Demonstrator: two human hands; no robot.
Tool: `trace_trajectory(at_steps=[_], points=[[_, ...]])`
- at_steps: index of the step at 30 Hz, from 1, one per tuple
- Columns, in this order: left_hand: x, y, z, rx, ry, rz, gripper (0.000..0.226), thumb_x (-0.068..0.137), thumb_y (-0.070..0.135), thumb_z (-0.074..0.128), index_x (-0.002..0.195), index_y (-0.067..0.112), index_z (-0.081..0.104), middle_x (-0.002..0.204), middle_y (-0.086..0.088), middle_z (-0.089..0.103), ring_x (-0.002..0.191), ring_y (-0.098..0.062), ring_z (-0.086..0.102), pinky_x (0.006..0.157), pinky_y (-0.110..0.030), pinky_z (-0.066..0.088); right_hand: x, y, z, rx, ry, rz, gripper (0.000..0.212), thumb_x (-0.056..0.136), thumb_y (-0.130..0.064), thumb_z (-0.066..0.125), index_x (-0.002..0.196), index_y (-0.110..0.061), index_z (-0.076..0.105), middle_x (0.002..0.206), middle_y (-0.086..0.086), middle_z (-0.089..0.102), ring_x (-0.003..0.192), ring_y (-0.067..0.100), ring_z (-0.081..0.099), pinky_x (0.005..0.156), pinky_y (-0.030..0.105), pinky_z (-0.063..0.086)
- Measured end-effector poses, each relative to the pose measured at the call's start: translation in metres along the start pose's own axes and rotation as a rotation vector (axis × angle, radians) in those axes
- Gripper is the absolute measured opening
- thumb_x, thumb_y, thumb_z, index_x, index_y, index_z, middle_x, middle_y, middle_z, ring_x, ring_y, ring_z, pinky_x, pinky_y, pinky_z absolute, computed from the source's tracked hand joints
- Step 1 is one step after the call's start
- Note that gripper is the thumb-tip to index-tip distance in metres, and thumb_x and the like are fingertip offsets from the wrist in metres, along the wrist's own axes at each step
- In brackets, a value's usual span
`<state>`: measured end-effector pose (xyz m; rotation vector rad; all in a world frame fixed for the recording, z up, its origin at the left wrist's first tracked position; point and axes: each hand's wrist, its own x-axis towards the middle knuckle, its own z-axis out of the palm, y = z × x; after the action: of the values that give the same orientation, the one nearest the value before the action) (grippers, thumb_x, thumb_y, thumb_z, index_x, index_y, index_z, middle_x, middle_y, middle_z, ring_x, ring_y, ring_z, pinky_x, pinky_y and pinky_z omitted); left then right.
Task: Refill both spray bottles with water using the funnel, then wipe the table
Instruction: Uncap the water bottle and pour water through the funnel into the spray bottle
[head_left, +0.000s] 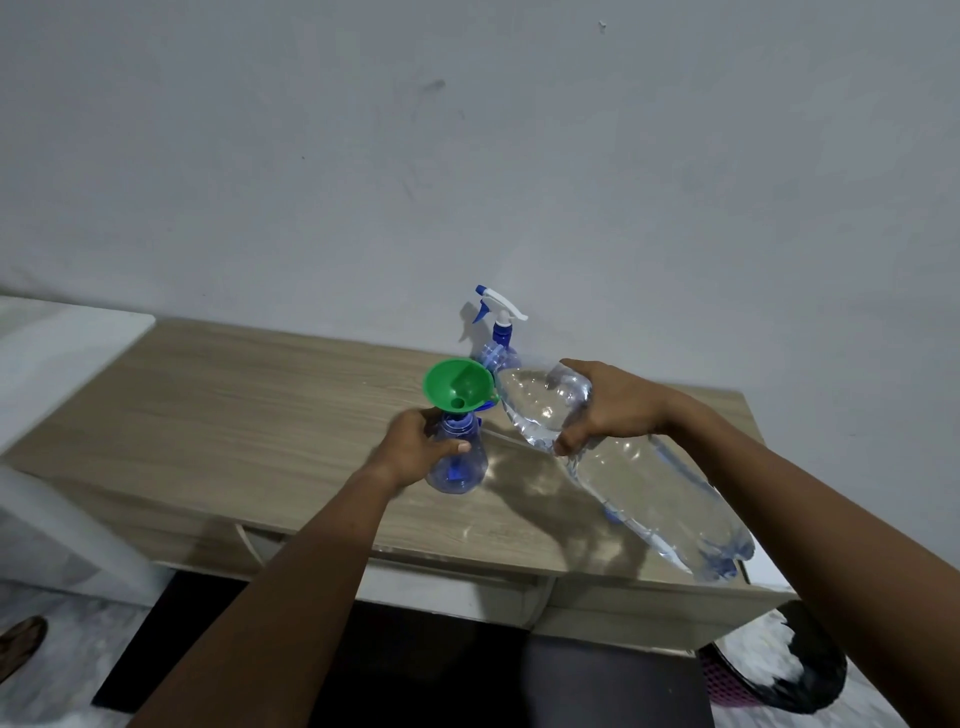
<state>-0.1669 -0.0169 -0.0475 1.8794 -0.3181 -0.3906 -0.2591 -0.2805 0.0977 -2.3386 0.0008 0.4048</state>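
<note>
Presently, the left hand (415, 448) holds the open spray bottle (457, 470) standing on the worktop (234, 405) at mid-width, its fingers (458, 446) curled round the bottle's shoulder. The green funnel (457, 383) sits in its neck. The right hand (610, 405) grips the tilted water bottle (654, 488), fingers wrapped round its upper body, mouth at the funnel rim. The second spray bottle (503, 332), trigger head fitted, stands behind near the back edge.

Left grip (415, 444) round spray bottle (458, 470), right grip (610, 410) clasping water bottle (665, 499), arms outstretched

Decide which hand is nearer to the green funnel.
Left. The left hand grips the spray bottle just below the funnel; the right hand holds the water bottle off to its right.
</note>
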Motion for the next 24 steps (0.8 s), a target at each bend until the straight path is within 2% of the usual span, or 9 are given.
trace_trajectory(at_steps=[4,7,10,15,21,24], points=[[0.0009,-0.0011,-0.0007,-0.01,0.002,0.008,0.05,0.073,0.007,0.087,0.12,0.011,0.07,0.111,0.003,0.076,0.111,-0.018,0.069,0.099,-0.032,0.053,0.0019,-0.0018,-0.0019,-0.028,-0.009,0.009,0.062,0.057,-0.016,0.092,0.111,-0.019,0.062,0.098,0.007,0.075,0.084,0.032,0.077,0.073,0.052,0.064],[0.0011,-0.0023,-0.001,-0.023,0.005,0.014,0.05,0.072,0.01,0.088,0.119,0.012,0.071,0.111,0.002,0.076,0.111,-0.019,0.069,0.099,-0.034,0.053,0.0034,-0.0001,-0.0026,-0.033,-0.021,0.01,0.064,0.056,-0.016,0.092,0.113,-0.02,0.063,0.096,0.006,0.077,0.081,0.029,0.077,0.073,0.053,0.064],[0.0012,-0.0029,-0.0014,-0.028,0.002,0.018,0.051,0.07,0.012,0.089,0.117,0.014,0.072,0.111,0.002,0.077,0.11,-0.018,0.07,0.1,-0.036,0.053,0.003,-0.0015,-0.0035,-0.043,-0.034,0.001,0.062,0.059,-0.014,0.093,0.113,-0.026,0.064,0.099,0.0,0.076,0.083,0.022,0.077,0.076,0.05,0.065],[0.0023,-0.0017,-0.0007,-0.019,0.005,0.016,0.045,0.073,0.007,0.088,0.114,0.016,0.072,0.106,0.005,0.076,0.107,-0.017,0.07,0.099,-0.034,0.054,0.0036,-0.0041,-0.0055,-0.065,-0.065,0.001,0.063,0.059,-0.017,0.093,0.113,-0.031,0.063,0.103,-0.001,0.076,0.084,0.02,0.077,0.075,0.047,0.065],[0.0038,-0.0033,-0.0015,-0.029,0.0,0.01,0.049,0.07,0.014,0.09,0.116,0.016,0.072,0.111,0.002,0.076,0.111,-0.021,0.069,0.101,-0.039,0.053,0.0037,-0.008,-0.0078,-0.082,-0.098,-0.011,0.056,0.064,-0.012,0.092,0.104,-0.035,0.061,0.098,-0.005,0.073,0.079,0.013,0.076,0.064,0.03,0.062],[0.003,-0.0012,-0.0002,-0.051,-0.001,0.024,0.042,0.073,0.006,0.088,0.107,0.024,0.071,0.108,0.003,0.076,0.111,-0.023,0.069,0.101,-0.037,0.053,0.0034,-0.0089,-0.0074,-0.1,-0.113,-0.008,0.058,0.065,-0.013,0.092,0.111,-0.033,0.062,0.099,-0.002,0.075,0.079,0.016,0.076,0.065,0.033,0.063]])
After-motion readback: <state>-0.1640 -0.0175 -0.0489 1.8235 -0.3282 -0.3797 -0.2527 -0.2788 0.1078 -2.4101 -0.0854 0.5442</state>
